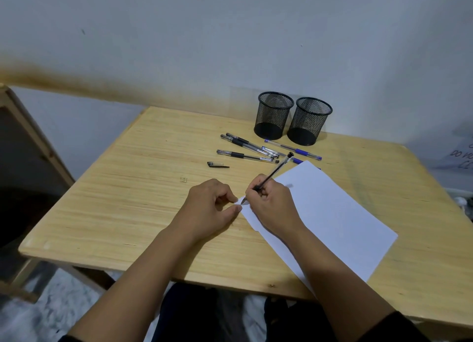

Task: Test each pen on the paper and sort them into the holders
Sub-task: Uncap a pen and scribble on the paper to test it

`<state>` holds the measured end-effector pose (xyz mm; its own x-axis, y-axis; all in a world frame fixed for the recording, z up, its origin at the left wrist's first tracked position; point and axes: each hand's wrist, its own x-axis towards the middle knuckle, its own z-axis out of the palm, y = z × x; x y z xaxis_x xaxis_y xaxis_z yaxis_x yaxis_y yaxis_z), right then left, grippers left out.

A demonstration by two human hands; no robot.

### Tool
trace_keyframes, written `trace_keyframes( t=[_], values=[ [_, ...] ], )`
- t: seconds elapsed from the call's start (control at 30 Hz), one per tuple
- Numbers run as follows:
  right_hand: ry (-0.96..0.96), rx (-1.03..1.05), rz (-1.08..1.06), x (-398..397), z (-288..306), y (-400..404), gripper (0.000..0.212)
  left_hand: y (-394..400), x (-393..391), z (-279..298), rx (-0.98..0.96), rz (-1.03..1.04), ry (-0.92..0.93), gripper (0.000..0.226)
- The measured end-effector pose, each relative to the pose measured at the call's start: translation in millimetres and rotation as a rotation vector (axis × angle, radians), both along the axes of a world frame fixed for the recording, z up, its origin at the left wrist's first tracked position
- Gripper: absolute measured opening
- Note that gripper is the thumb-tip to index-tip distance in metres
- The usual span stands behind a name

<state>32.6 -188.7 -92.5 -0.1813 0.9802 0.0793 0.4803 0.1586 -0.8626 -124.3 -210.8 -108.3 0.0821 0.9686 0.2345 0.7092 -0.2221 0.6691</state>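
My right hand (272, 206) grips a black pen (275, 171), its tip touching the near-left corner of a white sheet of paper (332, 213). My left hand (212, 206) pinches that corner of the sheet between thumb and forefinger. A loose black pen cap (217, 165) lies on the table beyond my hands. Three capped black pens (245, 147) lie farther back, and two blue pens (297, 151) lie to their right, one partly hidden under the paper. Two black mesh holders (275, 115) (309, 121) stand side by side at the back, both looking empty.
The wooden table (128, 201) stands against a pale wall. A wooden frame (30, 137) leans to the left of the table. A small mark (183, 179) shows on the tabletop left of my hands.
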Motion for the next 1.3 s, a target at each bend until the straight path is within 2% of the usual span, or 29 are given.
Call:
trace_keyframes(
  t=[1.3],
  values=[
    [-0.036,0.061,-0.113,-3.2,-4.5,3.0,0.009,-2.8,2.3,2.4,-0.01,0.014,0.0,0.009]
  ],
)
